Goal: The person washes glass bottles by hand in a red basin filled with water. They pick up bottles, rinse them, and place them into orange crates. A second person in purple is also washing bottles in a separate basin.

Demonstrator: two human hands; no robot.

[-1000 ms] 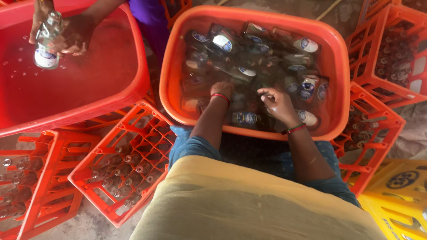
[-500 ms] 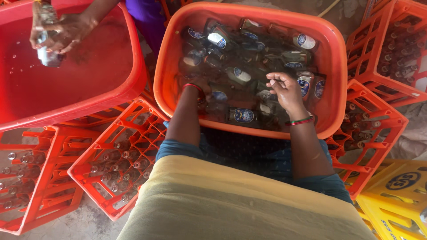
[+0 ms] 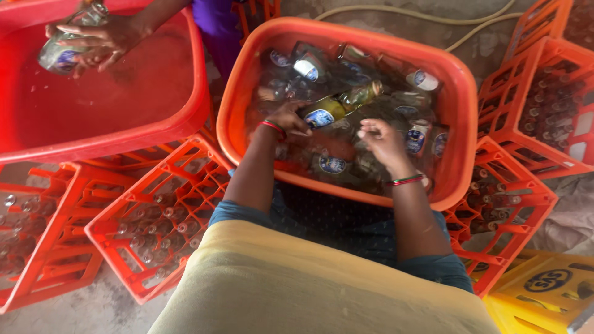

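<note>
- Over the orange tub (image 3: 461,117) of submerged bottles, the left hand (image 3: 289,117) grips a glass bottle (image 3: 339,106) by its base, its oval blue label facing up.
- Beside it, the right hand (image 3: 382,139) hovers with fingers loosely curled, holding nothing.
- Orange crates (image 3: 154,216) flank the tub.

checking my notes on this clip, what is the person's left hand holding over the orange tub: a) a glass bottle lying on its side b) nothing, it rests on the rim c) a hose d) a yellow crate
a: the left hand grips a greenish glass bottle with a blue oval label, lying roughly sideways above the other bottles in the orange tub, while the right hand is beside it, not holding it.
</note>
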